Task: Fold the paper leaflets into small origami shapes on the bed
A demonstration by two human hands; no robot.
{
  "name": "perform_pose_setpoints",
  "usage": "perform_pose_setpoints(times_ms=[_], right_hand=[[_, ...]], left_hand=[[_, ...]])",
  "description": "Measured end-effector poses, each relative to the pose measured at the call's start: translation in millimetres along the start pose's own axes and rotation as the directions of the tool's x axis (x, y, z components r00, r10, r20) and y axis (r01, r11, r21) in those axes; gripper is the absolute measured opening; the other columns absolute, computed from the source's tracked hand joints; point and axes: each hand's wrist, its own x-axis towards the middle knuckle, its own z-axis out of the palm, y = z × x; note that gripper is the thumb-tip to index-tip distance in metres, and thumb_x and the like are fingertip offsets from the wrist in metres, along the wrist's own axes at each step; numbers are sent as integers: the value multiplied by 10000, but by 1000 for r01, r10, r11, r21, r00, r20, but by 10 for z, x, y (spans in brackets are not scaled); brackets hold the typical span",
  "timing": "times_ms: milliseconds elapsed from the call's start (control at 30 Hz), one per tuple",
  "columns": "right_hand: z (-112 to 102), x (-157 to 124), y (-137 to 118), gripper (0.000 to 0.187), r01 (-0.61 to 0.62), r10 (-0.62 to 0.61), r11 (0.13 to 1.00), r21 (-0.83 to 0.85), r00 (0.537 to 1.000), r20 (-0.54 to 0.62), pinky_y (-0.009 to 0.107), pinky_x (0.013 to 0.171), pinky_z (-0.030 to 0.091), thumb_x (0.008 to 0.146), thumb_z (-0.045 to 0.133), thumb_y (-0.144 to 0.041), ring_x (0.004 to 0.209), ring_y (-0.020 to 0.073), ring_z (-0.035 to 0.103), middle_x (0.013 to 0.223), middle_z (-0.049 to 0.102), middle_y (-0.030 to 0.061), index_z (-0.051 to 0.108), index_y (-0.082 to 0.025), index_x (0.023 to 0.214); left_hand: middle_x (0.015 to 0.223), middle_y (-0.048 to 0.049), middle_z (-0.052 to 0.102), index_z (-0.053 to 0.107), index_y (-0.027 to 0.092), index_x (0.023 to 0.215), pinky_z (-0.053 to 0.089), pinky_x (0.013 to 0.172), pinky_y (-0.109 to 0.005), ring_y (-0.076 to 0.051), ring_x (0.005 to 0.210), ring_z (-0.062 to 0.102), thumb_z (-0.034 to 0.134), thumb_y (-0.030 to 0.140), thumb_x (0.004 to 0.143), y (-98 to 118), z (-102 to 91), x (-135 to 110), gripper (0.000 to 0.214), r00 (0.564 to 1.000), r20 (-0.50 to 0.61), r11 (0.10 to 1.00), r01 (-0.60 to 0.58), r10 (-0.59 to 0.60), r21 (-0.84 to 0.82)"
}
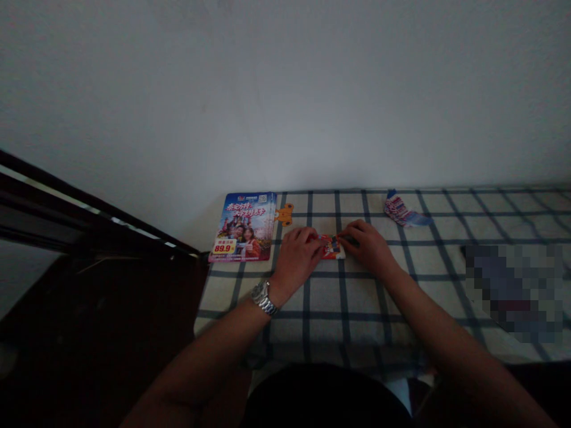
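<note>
Both of my hands rest on a checked cloth (pixel 357 297) and meet at a small red, white and blue packet (pixel 332 247) lying flat on it. My left hand (pixel 297 255), with a metal watch (pixel 264 297) on the wrist, has its fingers curled against the packet's left edge. My right hand (pixel 368 246) pinches the packet's right edge with its fingertips. What the packet holds is too small and dark to make out.
A colourful printed leaflet (pixel 244 226) lies at the cloth's far left, with a small orange piece (pixel 284 214) beside it. A crumpled red and blue wrapper (pixel 401 211) lies at the back right. A white wall rises behind; dark wooden furniture (pixel 98 279) stands left. A blurred patch sits at right.
</note>
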Motion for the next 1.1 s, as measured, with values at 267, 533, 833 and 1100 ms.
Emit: perform_pose_setpoints(times_ms=[267, 533, 833, 1100], right_hand=[[26, -5, 43, 114, -9, 9, 999, 41, 1000, -5, 431, 882, 553, 969, 674, -281, 988, 272, 654, 1033, 664, 89, 757, -235, 1032], [12, -5, 23, 130, -29, 29, 998, 52, 1000, -6, 420, 885, 552, 964, 674, -285, 983, 263, 651, 1025, 661, 86, 764, -226, 1038], [-29, -14, 95, 175, -16, 15, 990, 141, 1000, 7, 418, 893, 579, 933, 704, -301, 993, 252, 680, 1072, 684, 81, 776, -251, 1085], [-37, -25, 132, 147, -30, 28, 983, 180, 1000, 13, 396, 868, 585, 899, 738, -286, 959, 243, 686, 1065, 684, 77, 765, -236, 1034]], left_hand=[[1265, -94, 638, 628, 189, 1331, 552, 972, -411, -250, 1125, 606, 515, 296, 1074, 118, 3, -89, 300, 990, 72, 988, -129, 123, 90], [1430, -145, 539, 513, 212, 1487, 529, 1064, -463, -305, 1281, 555, 533, 411, 1060, 201, -23, -219, 472, 983, 134, 984, -142, 127, 108], [1509, -125, 511, 538, 214, 1471, 467, 1142, -489, -312, 1343, 507, 539, 389, 1054, 186, -1, -219, 452, 986, 106, 989, -133, 126, 68], [1540, -83, 516, 531, 239, 1488, 439, 1159, -502, -307, 1375, 474, 528, 391, 1061, 189, 24, -213, 454, 986, 116, 991, -124, 118, 47]])
